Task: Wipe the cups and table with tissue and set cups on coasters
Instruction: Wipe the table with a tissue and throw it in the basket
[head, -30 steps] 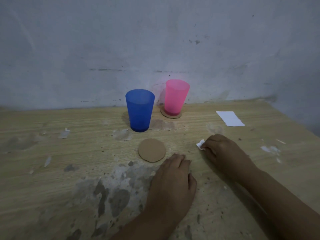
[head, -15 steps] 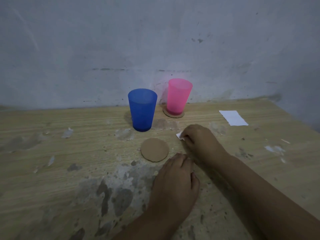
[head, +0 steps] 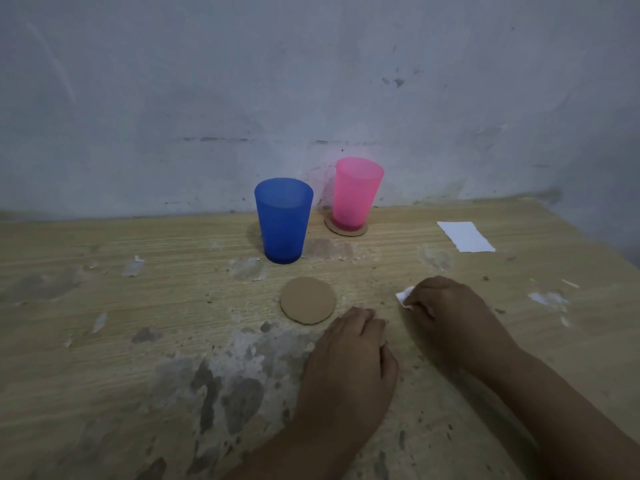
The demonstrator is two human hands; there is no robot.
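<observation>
The right hand (head: 450,306) is lying knuckles-up on the table (head: 104,341), toward its right side, with the forearm running off toward the near right corner. Its fingers are curled and pressing together on a small wad of white tissue (head: 404,296), which is sticking out at the fingertips and touching the tabletop. The left hand (head: 349,368) is resting palm-down near the middle of the near edge, fingers lying flat and close together on the wood, gripping nothing; its fingertips are ending just beside the bare coaster (head: 307,300).

Two cups are standing upright toward the far edge. The blue cup (head: 284,220) is sitting directly on the table, a little nearer than the pink cup (head: 356,194), which is standing on the second coaster (head: 346,231); the two cups are close but apart. That is making two round brown coasters in all, one bare and one under the pink cup. Whether either cup is holding anything cannot be told from this angle.

One flat white sheet (head: 465,236) is lying toward the far right corner, well apart from both hands
</observation>
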